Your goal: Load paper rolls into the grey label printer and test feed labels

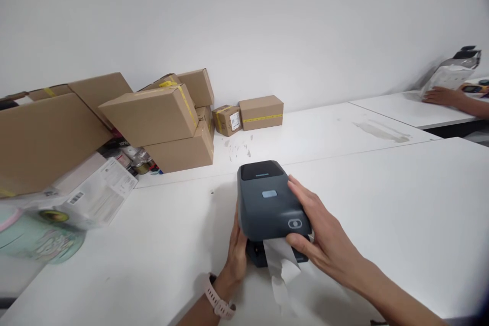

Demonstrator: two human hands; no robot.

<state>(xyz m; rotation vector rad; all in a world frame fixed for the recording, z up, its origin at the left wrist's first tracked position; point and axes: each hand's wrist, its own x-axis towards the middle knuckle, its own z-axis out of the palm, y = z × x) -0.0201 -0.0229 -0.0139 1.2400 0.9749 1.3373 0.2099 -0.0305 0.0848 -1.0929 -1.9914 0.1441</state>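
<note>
A dark grey label printer [267,204] sits in front of me on the white table, its lid raised slightly at the front. From the gap hangs a torn strip of label paper [280,265]. My left hand [236,257], with a pink watch on its wrist, grips the printer's left side, its fingers partly hidden behind the casing. On the other side, my right hand [324,232] lies along the edge of the lid, thumb at the lid's front corner and fingers on the right flank. Both hands touch the printer.
Cardboard boxes [153,117] are stacked at the left, and two smaller boxes [262,112] stand by the wall. A mint-green container [57,244] is at the near left beside a clear-wrapped package [99,193]. Far right, another person's hand [443,97] touches a white package [449,79].
</note>
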